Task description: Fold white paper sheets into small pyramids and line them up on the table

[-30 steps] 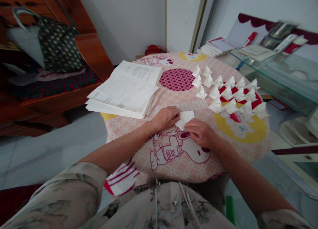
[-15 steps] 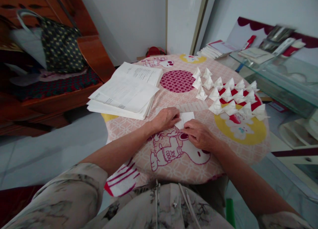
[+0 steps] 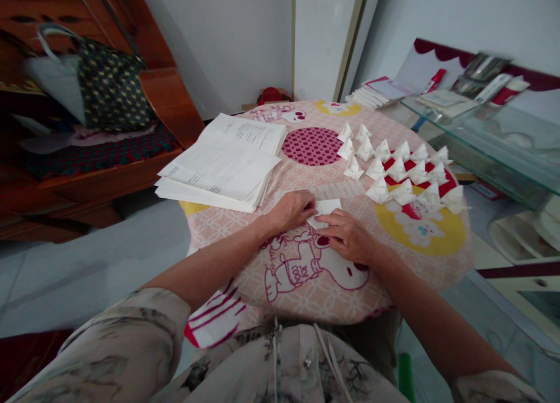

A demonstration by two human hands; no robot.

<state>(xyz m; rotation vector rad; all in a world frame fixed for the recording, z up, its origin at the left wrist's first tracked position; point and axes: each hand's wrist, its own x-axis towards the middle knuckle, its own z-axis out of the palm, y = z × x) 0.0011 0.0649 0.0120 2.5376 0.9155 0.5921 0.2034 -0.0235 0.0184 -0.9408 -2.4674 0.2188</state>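
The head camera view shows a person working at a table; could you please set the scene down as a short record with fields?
Left hand: fingers curled at the left edge of the small white paper
Right hand: fingers over the near right part of that paper
Surface: patterned pink tablecloth
Left on table: stack of printed sheets
Right on table: rows of pointed folded paper pieces
Far left: dark patterned bag
Far right: glass shelf

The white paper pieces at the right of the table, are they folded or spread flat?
Folded: the paper pieces rise from the tablecloth in pointed shapes, with slanted sides.
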